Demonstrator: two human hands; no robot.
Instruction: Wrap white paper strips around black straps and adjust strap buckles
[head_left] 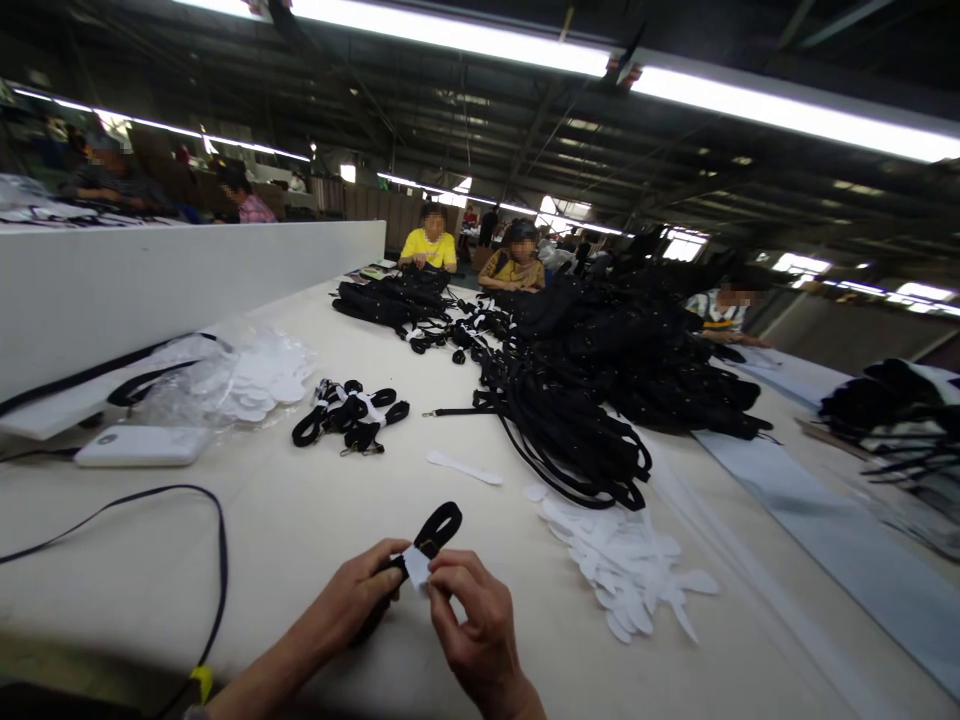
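A folded black strap is gripped by my left hand, its looped end sticking out beyond my fingers. Around the strap's middle sits a white paper strip. My right hand pinches the strip's edge between thumb and forefinger. One loose white strip lies on the table just ahead of my hands. To the right spreads a pile of similar white strips. Ahead and left rests a small heap of black straps bundled with white bands.
A large heap of black straps covers the table's far right. At left are a plastic bag of white pieces, a white power bank and a dark cable. A low white partition borders the table. Several people sit beyond.
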